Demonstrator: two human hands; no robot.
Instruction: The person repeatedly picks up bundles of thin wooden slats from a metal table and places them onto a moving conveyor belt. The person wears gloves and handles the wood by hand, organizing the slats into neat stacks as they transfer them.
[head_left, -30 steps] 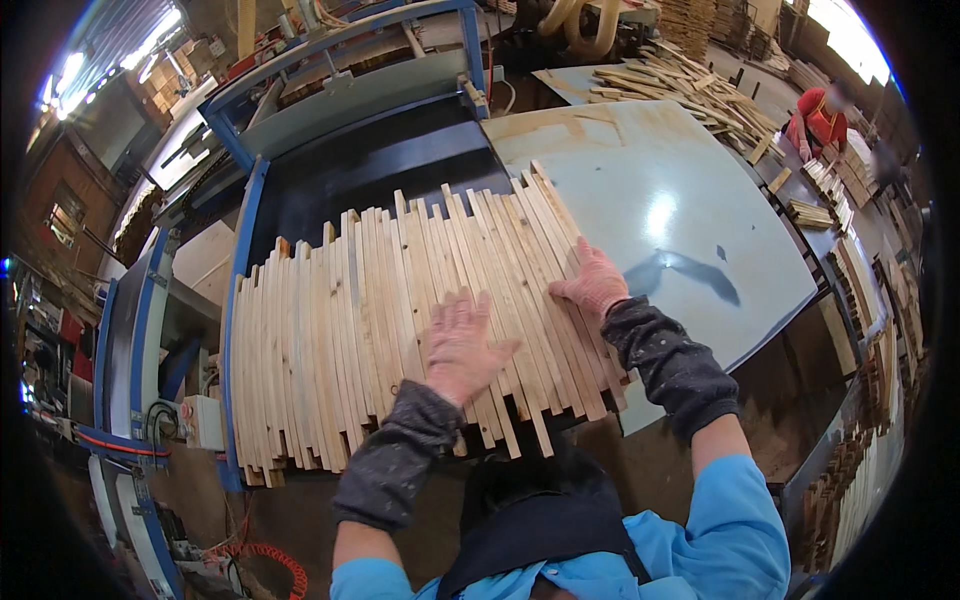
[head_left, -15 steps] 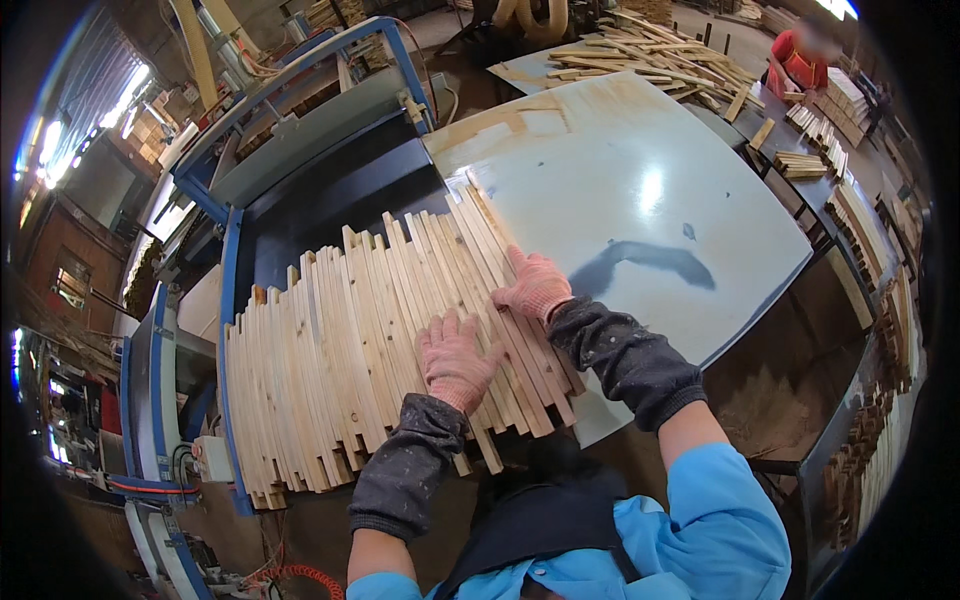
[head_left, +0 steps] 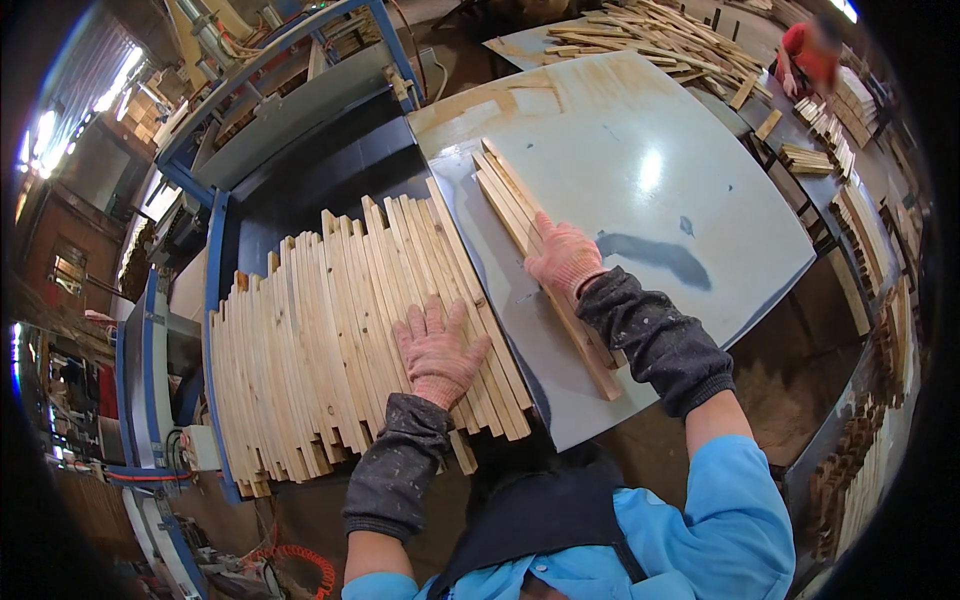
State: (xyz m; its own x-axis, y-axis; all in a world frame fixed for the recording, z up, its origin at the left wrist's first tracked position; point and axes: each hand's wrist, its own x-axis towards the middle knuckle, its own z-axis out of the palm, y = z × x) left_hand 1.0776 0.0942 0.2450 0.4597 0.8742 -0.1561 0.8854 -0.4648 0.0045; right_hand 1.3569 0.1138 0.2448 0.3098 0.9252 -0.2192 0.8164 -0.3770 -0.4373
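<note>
Many pale wooden strips (head_left: pixel 330 330) lie side by side in a row, their ends uneven. On the right part of that row rests my left hand (head_left: pixel 440 350), gloved in pink, palm down with the fingers spread. My right hand (head_left: pixel 565 258), also in a pink glove, is closed on a small bundle of wooden strips (head_left: pixel 515 205) lying on the pale sheet-topped table (head_left: pixel 660 320). A gap of bare table separates this bundle from the row. The undersides of the right fingers are partly hidden.
A blue metal frame (head_left: pixel 213 260) borders the row on the left, with a dark machine bed (head_left: pixel 320 190) beyond it. Loose strips (head_left: pixel 660 45) are heaped at the far side. A person in red (head_left: pixel 800 60) stands at the far right near stacked strips (head_left: pixel 825 125).
My right hand has shifted a few strips rightward, away from the row and onto the pale table. My left hand stays flat on the row.
</note>
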